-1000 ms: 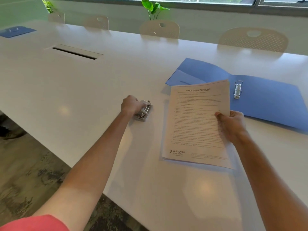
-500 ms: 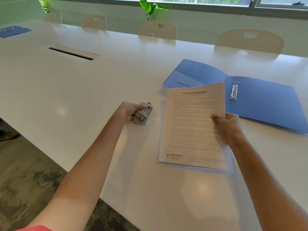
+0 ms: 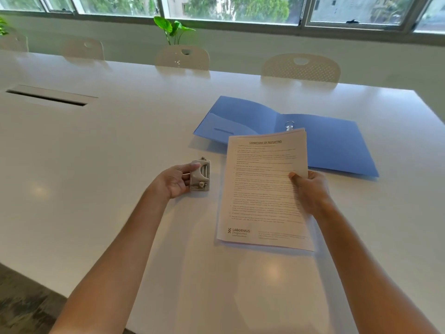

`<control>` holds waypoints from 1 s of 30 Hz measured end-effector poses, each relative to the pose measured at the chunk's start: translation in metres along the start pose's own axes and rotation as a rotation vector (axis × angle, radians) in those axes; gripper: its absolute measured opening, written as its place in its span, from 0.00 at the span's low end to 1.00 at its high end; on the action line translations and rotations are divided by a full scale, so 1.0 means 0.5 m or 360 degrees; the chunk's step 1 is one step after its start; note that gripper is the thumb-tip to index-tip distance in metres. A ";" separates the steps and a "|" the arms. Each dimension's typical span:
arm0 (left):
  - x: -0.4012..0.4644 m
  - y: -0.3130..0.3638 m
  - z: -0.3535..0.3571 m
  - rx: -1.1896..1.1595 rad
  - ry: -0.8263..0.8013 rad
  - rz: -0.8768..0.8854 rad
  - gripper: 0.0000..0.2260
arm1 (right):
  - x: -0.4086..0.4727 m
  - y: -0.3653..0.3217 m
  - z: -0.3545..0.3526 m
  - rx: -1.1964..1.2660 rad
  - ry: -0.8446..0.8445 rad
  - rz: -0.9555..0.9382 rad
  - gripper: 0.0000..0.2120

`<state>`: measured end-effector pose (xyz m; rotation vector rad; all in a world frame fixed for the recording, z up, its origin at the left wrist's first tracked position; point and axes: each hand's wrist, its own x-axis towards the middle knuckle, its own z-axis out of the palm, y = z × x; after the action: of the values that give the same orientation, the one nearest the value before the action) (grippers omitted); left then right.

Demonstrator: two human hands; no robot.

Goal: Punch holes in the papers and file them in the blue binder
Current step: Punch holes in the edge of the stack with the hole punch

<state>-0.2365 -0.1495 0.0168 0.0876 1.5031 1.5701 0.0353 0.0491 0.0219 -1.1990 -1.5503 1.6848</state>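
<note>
Over the bench (image 3: 96,165), our right hand (image 3: 310,191) pinches the papers (image 3: 262,189), long axis running away from us, headed "CONDITIONS OF REPORTING", footer "LABGENIUS Diagnostics"; left hand (image 3: 173,182) fingers grip the hole punch (image 3: 200,175).

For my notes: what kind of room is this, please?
Probably an office meeting room: a long white table with a cable slot, matching chairs along its far side, and windows behind them.

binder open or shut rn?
Open. The blue binder lies spread flat on the table, both covers showing, ring exposed at the spine.
</note>
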 end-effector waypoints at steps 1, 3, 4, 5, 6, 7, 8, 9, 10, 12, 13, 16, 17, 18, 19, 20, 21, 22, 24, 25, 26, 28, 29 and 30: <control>0.000 -0.006 0.013 0.0015 -0.0029 -0.0012 0.05 | -0.003 0.002 -0.009 0.0020 0.0019 0.0008 0.04; -0.002 -0.017 0.039 0.0045 -0.0077 -0.0036 0.05 | -0.011 0.003 -0.026 0.0060 0.0049 0.0021 0.04; -0.003 -0.023 0.051 0.0049 -0.0094 -0.0043 0.05 | -0.014 0.005 -0.034 0.0076 0.0066 0.0026 0.04; -0.003 -0.029 0.064 0.0040 -0.0111 -0.0047 0.04 | -0.016 0.006 -0.044 0.0093 0.0083 0.0030 0.04; -0.003 -0.035 0.075 0.0023 -0.0132 -0.0050 0.04 | -0.018 0.009 -0.053 0.0112 0.0102 0.0036 0.04; -0.003 -0.040 0.086 0.0008 -0.0156 -0.0053 0.05 | -0.023 0.010 -0.062 0.0128 0.0119 0.0043 0.04; -0.002 -0.045 0.096 -0.0004 -0.0182 -0.0058 0.05 | -0.025 0.012 -0.070 0.0140 0.0138 0.0049 0.04; -0.002 -0.050 0.107 -0.0014 -0.0206 -0.0063 0.05 | -0.028 0.014 -0.079 0.0156 0.0159 0.0052 0.04; -0.003 -0.054 0.116 -0.0025 -0.0228 -0.0067 0.05 | -0.029 0.017 -0.088 0.0171 0.0182 0.0058 0.04; -0.005 -0.061 0.135 -0.0044 -0.0267 -0.0073 0.05 | -0.038 0.018 -0.105 0.0182 0.0219 0.0071 0.04; -0.006 -0.064 0.142 -0.0052 -0.0286 -0.0077 0.05 | -0.042 0.019 -0.114 0.0184 0.0233 0.0075 0.03; -0.006 -0.071 0.158 -0.0062 -0.0331 -0.0098 0.06 | -0.050 0.025 -0.136 0.0192 0.0263 0.0086 0.03; -0.007 -0.074 0.163 -0.0060 -0.0342 -0.0105 0.06 | -0.053 0.026 -0.141 0.0197 0.0265 0.0086 0.03; -0.008 -0.075 0.167 -0.0058 -0.0354 -0.0111 0.06 | -0.055 0.027 -0.144 0.0196 0.0263 0.0089 0.04; -0.010 -0.077 0.172 -0.0051 -0.0367 -0.0115 0.06 | -0.057 0.029 -0.147 0.0187 0.0261 0.0093 0.04; -0.012 -0.078 0.177 -0.0035 -0.0378 -0.0119 0.06 | -0.058 0.032 -0.150 0.0178 0.0261 0.0101 0.04; -0.013 -0.079 0.181 -0.0014 -0.0382 -0.0119 0.06 | -0.057 0.034 -0.153 0.0170 0.0262 0.0108 0.04; -0.014 -0.079 0.184 0.0005 -0.0382 -0.0115 0.06 | -0.057 0.035 -0.155 0.0158 0.0263 0.0108 0.05; -0.012 -0.079 0.188 0.0033 -0.0375 -0.0109 0.06 | -0.054 0.038 -0.158 0.0096 0.0274 0.0102 0.06; -0.011 -0.078 0.188 0.0046 -0.0373 -0.0108 0.06 | -0.051 0.041 -0.159 0.0056 0.0284 0.0098 0.07; -0.010 -0.077 0.188 0.0059 -0.0373 -0.0108 0.06 | -0.050 0.041 -0.159 0.0025 0.0294 0.0097 0.07; -0.010 -0.076 0.188 0.0071 -0.0371 -0.0109 0.06 | -0.050 0.040 -0.158 -0.0005 0.0295 0.0102 0.07; -0.010 -0.076 0.188 0.0072 -0.0370 -0.0110 0.06 | -0.048 0.041 -0.158 -0.0013 0.0298 0.0104 0.07; -0.011 -0.076 0.188 0.0075 -0.0370 -0.0111 0.06 | -0.047 0.042 -0.157 -0.0023 0.0297 0.0102 0.07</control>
<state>-0.1548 -0.0892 0.0122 0.2346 1.3468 1.4173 0.1181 0.0627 0.0123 -1.3847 -1.4265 1.5548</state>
